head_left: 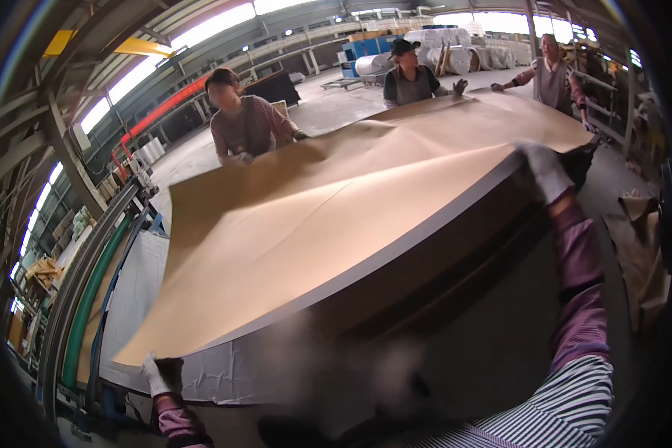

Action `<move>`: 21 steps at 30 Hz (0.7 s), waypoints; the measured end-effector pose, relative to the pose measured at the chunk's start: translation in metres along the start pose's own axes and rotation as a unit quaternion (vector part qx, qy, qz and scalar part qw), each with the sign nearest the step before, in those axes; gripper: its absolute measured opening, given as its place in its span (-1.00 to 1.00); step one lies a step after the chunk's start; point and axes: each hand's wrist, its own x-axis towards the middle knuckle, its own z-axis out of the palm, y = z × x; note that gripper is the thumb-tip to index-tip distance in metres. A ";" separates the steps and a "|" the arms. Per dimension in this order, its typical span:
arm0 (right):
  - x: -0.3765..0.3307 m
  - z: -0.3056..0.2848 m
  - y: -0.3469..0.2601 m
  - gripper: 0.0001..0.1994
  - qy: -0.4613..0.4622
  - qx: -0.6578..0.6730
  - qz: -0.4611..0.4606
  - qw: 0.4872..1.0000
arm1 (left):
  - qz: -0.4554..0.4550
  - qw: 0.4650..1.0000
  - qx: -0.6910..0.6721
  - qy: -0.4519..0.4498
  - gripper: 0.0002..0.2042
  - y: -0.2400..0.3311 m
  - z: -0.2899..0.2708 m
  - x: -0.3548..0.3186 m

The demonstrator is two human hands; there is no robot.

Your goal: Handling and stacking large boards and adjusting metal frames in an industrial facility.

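A large sheet of brown paper (pixel 313 216) spreads before me, its surface raised in folds and its near edge lifted in a curve. At the lower left my left hand (pixel 163 375), in a whitish glove, is closed on the near left corner of the sheet. My right hand (pixel 546 173), also gloved and somewhat blurred, reaches far out to the right and grips the near edge there. Below the lifted edge lies a dark shaded space. Under the left corner shows a grey wrapped surface (pixel 216 377) with creases and tape-like strips.
Across the sheet stand three co-workers: one at left (pixel 243 123), one in a dark cap (pixel 411 78), one at far right (pixel 552 78). A machine frame with a green roller (pixel 93 306) runs along the left. White wrapped rolls (pixel 448 56) are stacked behind. Brown material (pixel 641 254) hangs at right.
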 end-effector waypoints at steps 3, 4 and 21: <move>0.074 -0.175 0.123 -0.51 0.131 -0.193 0.032 0.972 | -0.068 0.990 0.077 -0.102 -0.76 -0.037 0.063 -0.003; 0.075 -0.134 0.121 -0.51 0.108 -0.171 0.034 0.979 | -0.024 0.992 0.116 -0.052 -0.80 -0.048 0.076 -0.016; -0.162 0.137 0.102 -0.70 -0.049 0.190 0.373 0.907 | -0.391 0.920 -0.011 -0.025 -0.72 -0.225 0.290 -0.164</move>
